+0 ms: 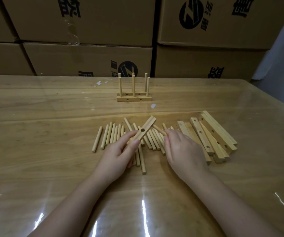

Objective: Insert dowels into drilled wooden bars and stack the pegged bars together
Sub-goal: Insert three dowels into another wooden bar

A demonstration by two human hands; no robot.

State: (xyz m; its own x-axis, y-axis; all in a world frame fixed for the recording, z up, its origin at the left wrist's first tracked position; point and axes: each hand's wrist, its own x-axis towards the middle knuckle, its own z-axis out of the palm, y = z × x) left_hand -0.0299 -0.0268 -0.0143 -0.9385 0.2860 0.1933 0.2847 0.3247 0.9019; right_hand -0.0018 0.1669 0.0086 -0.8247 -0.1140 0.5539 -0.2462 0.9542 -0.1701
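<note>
Pegging is in hand: a drilled bar (pixel 143 130) is pinched by the left hand (pixel 119 153), a dowel (pixel 159 130) by the right hand (pixel 183 147), and alignment with the hole is called for next.

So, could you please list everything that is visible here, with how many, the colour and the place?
Held bar: one, light wood, drilled hole visible, tilted above the dowel pile, in the left hand.
Held dowel: one, light wood, in the right hand, tip near the bar.
Loose dowels: about twenty, light wood, lying in the table's middle.
Drilled bars: several, exact count unclear, light wood, piled on the right.
Pegged bars: two, light wood, six upright dowels together, further back.
Table: one, brown wood under clear film.
Cardboard boxes: several, brown with black print, behind the table.
Left hand: gripping the bar.
Right hand: pinching the dowel.
</note>
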